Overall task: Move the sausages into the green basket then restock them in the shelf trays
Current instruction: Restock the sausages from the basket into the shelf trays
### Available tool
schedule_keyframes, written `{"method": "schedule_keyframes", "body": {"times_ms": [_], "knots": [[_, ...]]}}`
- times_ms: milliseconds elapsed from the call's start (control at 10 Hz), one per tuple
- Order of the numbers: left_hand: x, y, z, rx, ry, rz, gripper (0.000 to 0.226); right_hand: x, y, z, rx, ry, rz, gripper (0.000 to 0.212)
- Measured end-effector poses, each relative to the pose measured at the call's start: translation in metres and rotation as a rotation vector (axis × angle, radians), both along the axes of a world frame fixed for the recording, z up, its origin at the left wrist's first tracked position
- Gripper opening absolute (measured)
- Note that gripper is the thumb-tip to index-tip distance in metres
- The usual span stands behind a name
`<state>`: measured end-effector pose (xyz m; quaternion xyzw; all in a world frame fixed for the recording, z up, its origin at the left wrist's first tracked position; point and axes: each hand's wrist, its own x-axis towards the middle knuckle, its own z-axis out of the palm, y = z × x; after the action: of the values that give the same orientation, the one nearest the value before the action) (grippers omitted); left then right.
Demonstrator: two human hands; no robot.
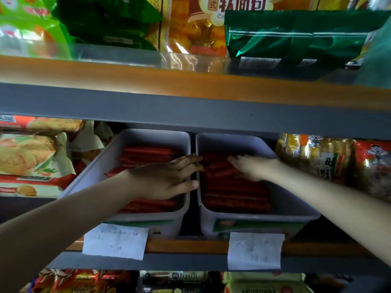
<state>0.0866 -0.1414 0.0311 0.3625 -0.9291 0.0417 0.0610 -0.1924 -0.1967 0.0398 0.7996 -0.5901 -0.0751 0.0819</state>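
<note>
Here we are at the middle shelf, both arms stretched in. Our left hand (pixel 163 178) lies flat over the left tray (pixel 101 166), fingers straight and loose, tips reaching the rim where the two smooth, pale plastic tubs meet. Our right hand (pixel 251 168) rests palm-down on the sausages (pixel 232 191) in the right tray (pixel 285 199); we cannot tell whether its fingers grip any. Those thin red sticks in glossy wrappers lie side by side in rows, with more sausages (pixel 148 154) in the left tub. Two handwritten paper labels (pixel 115 241) hang off the wooden shelf edge (pixel 190 246), and crinkly snack bags (pixel 317 157) sit on the right.
</note>
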Motion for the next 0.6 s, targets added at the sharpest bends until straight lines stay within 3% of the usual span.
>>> {"method": "schedule_keyframes", "body": {"times_ms": [100,400,600], "knots": [[-0.001,0.004,0.002,-0.003,0.008,0.001,0.062,0.017,0.001,0.004,0.005,0.129,-0.047,0.052],[-0.001,0.012,0.008,0.047,0.037,-0.014,0.062,0.015,0.011,-0.001,0.139,-0.013,-0.132,0.073],[-0.005,0.019,0.019,0.066,0.033,-0.010,0.059,0.009,0.024,-0.012,0.189,0.021,-0.136,0.072]]}}
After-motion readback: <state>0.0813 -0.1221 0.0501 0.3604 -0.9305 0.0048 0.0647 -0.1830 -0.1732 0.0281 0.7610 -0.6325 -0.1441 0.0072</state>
